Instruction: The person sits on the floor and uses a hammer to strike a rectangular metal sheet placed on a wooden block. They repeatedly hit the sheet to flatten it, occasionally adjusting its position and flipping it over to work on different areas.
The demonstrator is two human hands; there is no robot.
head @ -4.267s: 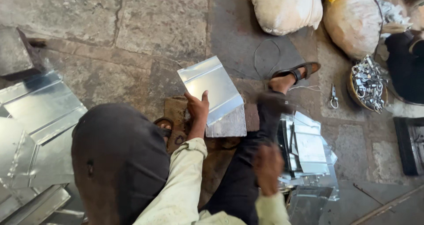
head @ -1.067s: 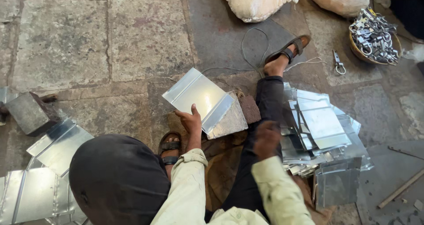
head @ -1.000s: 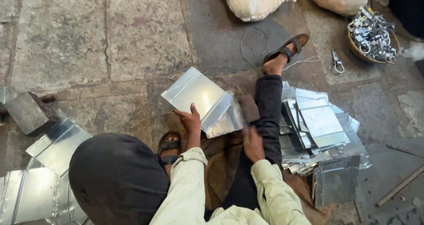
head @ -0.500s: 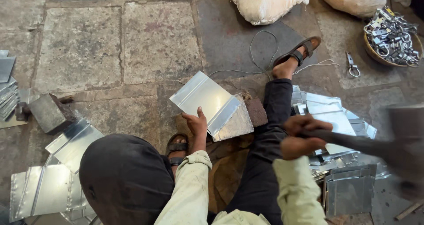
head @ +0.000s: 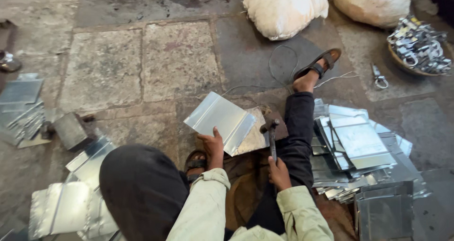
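Left hand (head: 213, 145) grips the near edge of the bent sheet (head: 220, 121), which lies on the floor block ahead of the knees. Right hand (head: 279, 171) is closed on the hammer (head: 272, 136), head resting at the sheet's right edge. Judgement: keep the sheet pinned flat and strike square along the fold. Half a second earlier the hammer was raised, blurred, out to the right; now it is down at the sheet.
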